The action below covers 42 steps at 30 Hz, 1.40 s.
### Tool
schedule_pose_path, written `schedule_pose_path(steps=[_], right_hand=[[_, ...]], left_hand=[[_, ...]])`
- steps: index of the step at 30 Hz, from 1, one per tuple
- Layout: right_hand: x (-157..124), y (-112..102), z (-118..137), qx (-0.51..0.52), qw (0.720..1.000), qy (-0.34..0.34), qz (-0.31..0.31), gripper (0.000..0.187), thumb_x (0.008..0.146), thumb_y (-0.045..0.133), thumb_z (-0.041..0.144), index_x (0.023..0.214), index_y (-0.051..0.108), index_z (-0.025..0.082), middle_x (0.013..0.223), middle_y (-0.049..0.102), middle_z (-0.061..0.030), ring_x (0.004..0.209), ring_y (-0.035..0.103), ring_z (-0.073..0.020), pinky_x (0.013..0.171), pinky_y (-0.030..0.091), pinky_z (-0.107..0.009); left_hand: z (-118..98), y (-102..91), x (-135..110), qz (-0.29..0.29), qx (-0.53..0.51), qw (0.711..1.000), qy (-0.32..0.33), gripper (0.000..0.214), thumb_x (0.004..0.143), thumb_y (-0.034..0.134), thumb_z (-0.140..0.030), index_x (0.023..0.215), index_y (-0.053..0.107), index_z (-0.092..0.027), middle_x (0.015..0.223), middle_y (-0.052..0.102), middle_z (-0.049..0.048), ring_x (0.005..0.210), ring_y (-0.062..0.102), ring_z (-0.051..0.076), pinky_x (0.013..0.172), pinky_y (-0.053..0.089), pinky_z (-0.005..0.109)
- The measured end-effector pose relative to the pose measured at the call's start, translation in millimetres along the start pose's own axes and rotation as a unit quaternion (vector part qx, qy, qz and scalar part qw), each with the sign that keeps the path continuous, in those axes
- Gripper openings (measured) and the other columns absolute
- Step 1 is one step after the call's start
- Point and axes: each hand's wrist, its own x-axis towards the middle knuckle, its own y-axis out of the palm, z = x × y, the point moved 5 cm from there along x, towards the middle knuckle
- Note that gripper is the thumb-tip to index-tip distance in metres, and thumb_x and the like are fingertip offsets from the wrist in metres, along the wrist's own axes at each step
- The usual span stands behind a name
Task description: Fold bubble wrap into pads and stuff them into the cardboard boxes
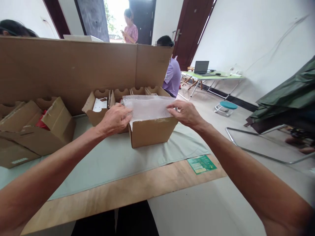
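Left hand point(117, 116) is gripping the left edge of translucent plastic sheeting point(150, 106); right hand point(185, 112) is pinching its right edge. Sheeting is showing above a cardboard box's point(153, 133) near wall; box is resting on pale green cloth point(105, 164).

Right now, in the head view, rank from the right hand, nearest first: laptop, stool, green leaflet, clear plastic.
1. Clear plastic: held by the right hand
2. Green leaflet: lower right
3. Stool: right, farther out
4. Laptop: upper right, farthest back
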Motion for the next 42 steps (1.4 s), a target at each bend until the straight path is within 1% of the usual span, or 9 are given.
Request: schedule_pose_path(steps=[4, 8, 13, 16, 18, 24, 29, 35, 42], right_hand=[[10, 9, -13, 0.031, 0.990, 0.069, 0.122, 0.019, 0.086, 0.063, 0.026, 0.077, 0.076, 0.016, 0.063, 0.065, 0.0011, 0.061, 0.058, -0.0142, 0.060, 0.040, -0.027], [29, 16, -9, -0.058, 0.967, 0.075, 0.235, 0.012, 0.074, 0.068, 0.009, 0.066, 0.073, 0.017, 0.060, 0.065, 0.0021, 0.059, 0.057, -0.0130, 0.057, 0.036, -0.025], [44, 28, 1, -0.238, 0.911, 0.081, 0.327, 0.018, 0.072, 0.069, 0.006, 0.083, 0.080, 0.016, 0.083, 0.078, -0.0108, 0.082, 0.073, -0.0269, 0.071, 0.049, -0.031], [44, 38, 6, -0.284, 0.888, 0.072, 0.355, 0.029, 0.075, 0.066, 0.009, 0.101, 0.081, 0.012, 0.103, 0.079, -0.0198, 0.102, 0.074, -0.0358, 0.085, 0.055, -0.041], [44, 43, 7, -0.285, 0.885, 0.072, 0.360, 0.033, 0.077, 0.065, 0.009, 0.105, 0.081, 0.013, 0.107, 0.079, -0.0208, 0.108, 0.073, -0.0373, 0.090, 0.055, -0.044], [38, 39, 14, -0.261, 0.885, 0.066, 0.381, 0.033, 0.079, 0.062, 0.008, 0.104, 0.082, 0.015, 0.105, 0.080, -0.0158, 0.106, 0.073, -0.0333, 0.088, 0.054, -0.038], [43, 16, 19, -0.282, 0.906, 0.058, 0.308, 0.033, 0.087, 0.057, 0.013, 0.110, 0.080, 0.014, 0.109, 0.078, -0.0164, 0.103, 0.073, -0.0320, 0.081, 0.050, -0.035], [44, 42, 7, -0.151, 0.920, -0.027, 0.360, 0.033, 0.082, 0.063, 0.015, 0.108, 0.082, 0.023, 0.108, 0.080, -0.0040, 0.099, 0.072, -0.0249, 0.081, 0.048, -0.029], [46, 58, -5, -0.082, 0.931, -0.015, 0.355, 0.025, 0.079, 0.065, 0.013, 0.091, 0.084, 0.023, 0.096, 0.081, -0.0015, 0.089, 0.072, -0.0221, 0.079, 0.050, -0.028]], left_hand=[[5, 8.6, 20, 0.102, -0.081, 0.987, -0.093, 0.034, 0.088, 0.047, -0.028, 0.055, 0.051, -0.022, 0.054, 0.036, -0.0023, 0.055, 0.037, 0.014, 0.056, 0.033, 0.029], [0, 15.5, 49, 0.203, -0.074, 0.968, -0.129, 0.036, 0.076, 0.053, -0.017, 0.046, 0.033, -0.023, 0.050, 0.022, -0.0049, 0.049, 0.020, 0.010, 0.051, 0.018, 0.030], [-24, 30.6, 78, 0.357, -0.003, 0.931, -0.077, 0.024, 0.065, 0.058, -0.010, 0.047, 0.047, -0.020, 0.045, 0.035, -0.0052, 0.046, 0.035, 0.010, 0.052, 0.025, 0.028], [-30, 44.5, 81, 0.462, 0.031, 0.883, -0.081, 0.009, 0.068, 0.058, -0.014, 0.066, 0.066, -0.018, 0.053, 0.056, -0.0016, 0.051, 0.051, 0.013, 0.055, 0.035, 0.025], [-29, 51.6, 79, 0.495, 0.050, 0.863, -0.089, 0.019, 0.069, 0.057, -0.015, 0.079, 0.073, -0.017, 0.056, 0.063, 0.0009, 0.051, 0.054, 0.015, 0.056, 0.038, 0.026], [-22, 46.5, 73, 0.494, 0.057, 0.862, -0.098, 0.037, 0.078, 0.057, -0.025, 0.108, 0.077, -0.020, 0.066, 0.072, 0.0049, 0.052, 0.058, 0.019, 0.059, 0.042, 0.031], [-30, 28.9, 82, 0.294, 0.116, 0.948, -0.022, 0.029, 0.082, 0.052, -0.021, 0.092, 0.079, -0.023, 0.086, 0.076, 0.0070, 0.077, 0.065, 0.023, 0.071, 0.042, 0.032], [-29, 56.6, 74, 0.374, 0.104, 0.921, -0.031, 0.023, 0.082, 0.055, -0.019, 0.085, 0.077, -0.016, 0.088, 0.075, 0.0116, 0.073, 0.062, 0.021, 0.067, 0.040, 0.029], [-31, 62.2, 82, 0.386, 0.076, 0.918, -0.058, 0.015, 0.077, 0.060, -0.020, 0.068, 0.071, -0.017, 0.062, 0.065, 0.0055, 0.060, 0.057, 0.019, 0.063, 0.039, 0.030]])
